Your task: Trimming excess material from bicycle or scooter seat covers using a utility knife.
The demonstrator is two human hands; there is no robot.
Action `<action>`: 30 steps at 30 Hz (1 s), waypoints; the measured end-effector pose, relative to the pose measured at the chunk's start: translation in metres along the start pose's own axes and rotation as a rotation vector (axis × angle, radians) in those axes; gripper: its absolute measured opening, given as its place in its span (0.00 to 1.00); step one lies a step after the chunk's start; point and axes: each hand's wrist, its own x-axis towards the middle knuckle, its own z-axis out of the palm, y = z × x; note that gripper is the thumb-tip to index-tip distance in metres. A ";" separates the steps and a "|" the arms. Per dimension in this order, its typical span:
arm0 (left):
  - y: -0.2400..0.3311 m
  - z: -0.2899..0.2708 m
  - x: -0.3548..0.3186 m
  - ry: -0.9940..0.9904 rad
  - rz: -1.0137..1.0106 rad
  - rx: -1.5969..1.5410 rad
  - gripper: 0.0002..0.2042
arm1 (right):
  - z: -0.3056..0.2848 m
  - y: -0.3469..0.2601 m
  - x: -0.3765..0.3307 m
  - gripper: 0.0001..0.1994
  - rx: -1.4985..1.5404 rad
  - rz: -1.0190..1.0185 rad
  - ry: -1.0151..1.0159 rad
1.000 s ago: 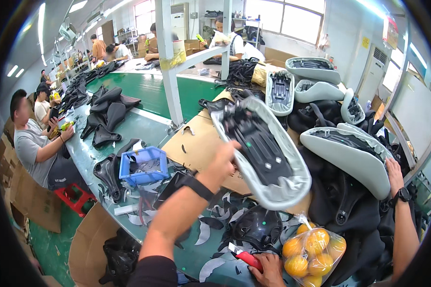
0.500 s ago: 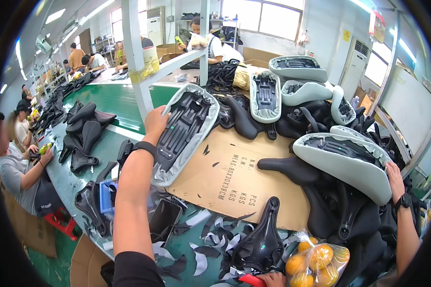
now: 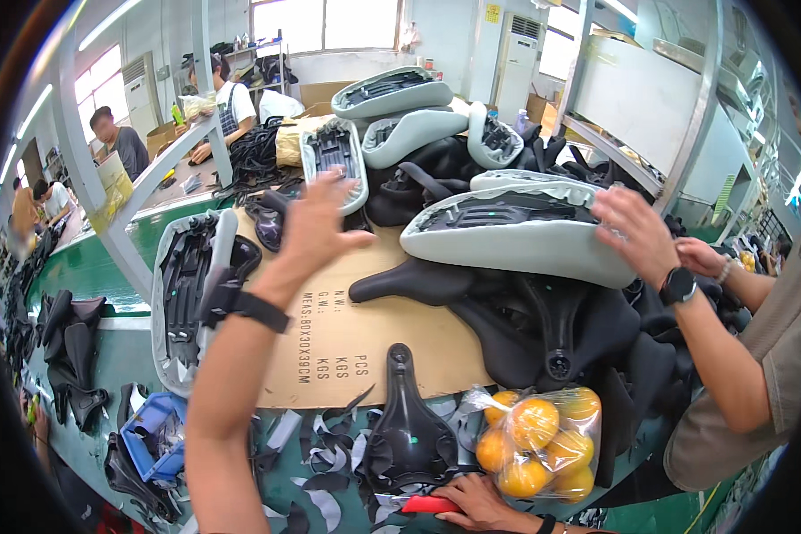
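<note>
My left hand (image 3: 322, 222), fingers spread and holding nothing, hovers above the cardboard sheet (image 3: 303, 307). A grey-covered bicycle seat (image 3: 187, 298), its black ribbed underside facing up, stands beside my left forearm at the sheet's left edge. At the bottom, my right hand (image 3: 478, 505) is closed on a red-handled knife (image 3: 432, 505), low by the table; its light-coloured blade shows only in part. Just beyond it rests a black bicycle saddle (image 3: 409, 427), underside up, nose pointing away. A co-worker's watch-wearing hand (image 3: 634, 233) touches another grey seat (image 3: 507, 236) on a pile of black saddles (image 3: 552, 329).
A plastic bag of orange fruit (image 3: 538, 436) lies right of my right hand. Dark and grey scraps (image 3: 320, 507) litter the green table. A blue bin (image 3: 156, 436) stands at left, more grey seats (image 3: 396, 93) at the back. The co-worker's second hand (image 3: 703, 258) reaches in from the right.
My left hand has let go of the grey seat, which now stands at the left. The view has swung right, bringing more of the co-worker in. My right hand still grips the red-handled knife.
</note>
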 end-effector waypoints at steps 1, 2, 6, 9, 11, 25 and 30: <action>0.036 0.017 0.012 -0.057 0.081 -0.093 0.42 | 0.000 0.002 -0.001 0.23 0.003 0.000 0.003; 0.065 0.032 0.021 -0.092 0.142 -0.102 0.44 | 0.001 0.001 -0.005 0.23 -0.002 -0.001 0.007; 0.131 0.090 0.035 -0.174 0.184 -0.146 0.45 | 0.010 0.005 -0.004 0.23 0.059 -0.043 0.020; 0.144 0.102 0.034 -0.186 0.091 -0.219 0.37 | 0.022 0.022 -0.005 0.23 0.063 -0.184 0.075; 0.152 0.094 0.028 -0.101 0.034 -0.301 0.33 | 0.023 0.042 -0.014 0.17 0.095 -0.232 0.179; 0.072 -0.080 0.003 0.047 -0.268 0.188 0.23 | 0.000 0.019 -0.003 0.17 -0.054 -0.308 0.113; 0.009 -0.108 -0.022 0.072 -0.539 0.373 0.17 | 0.015 0.028 -0.005 0.18 -0.031 -0.348 0.117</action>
